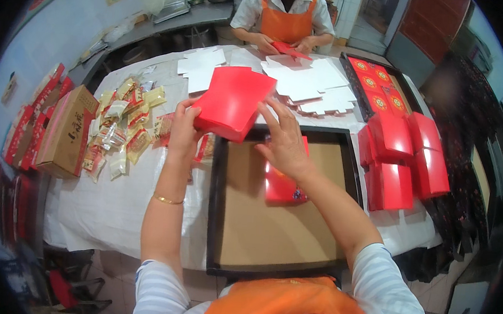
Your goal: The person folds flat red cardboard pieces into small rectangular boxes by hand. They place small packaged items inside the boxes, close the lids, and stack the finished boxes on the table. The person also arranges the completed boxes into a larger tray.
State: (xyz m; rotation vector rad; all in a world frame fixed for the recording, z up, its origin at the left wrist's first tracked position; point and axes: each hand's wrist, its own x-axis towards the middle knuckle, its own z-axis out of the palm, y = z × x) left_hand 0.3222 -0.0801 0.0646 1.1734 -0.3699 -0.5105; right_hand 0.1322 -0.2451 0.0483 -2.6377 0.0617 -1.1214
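A folded red cardboard box (pixel 232 100), its top flaps spread, is held above the tray's far left corner. My left hand (pixel 183 126) grips its left side, with some fingers hidden behind it. At the box's right edge is my right hand (pixel 285 139), fingers apart and holding nothing; I cannot tell whether the fingertips touch the box. Under that hand, another red box (pixel 279 188) lies in the black-rimmed tray (pixel 275 234), partly covered by my hand and wrist.
Wrapped snack packets (pixel 127 119) lie in a heap at the left beside a brown carton (pixel 66 132). Red boxes (pixel 399 167) are stacked at the right, near a second tray (pixel 355 85) of red boxes. White flat cartons (pixel 309 79) lie ahead. Across the table a person (pixel 287 22) handles red card.
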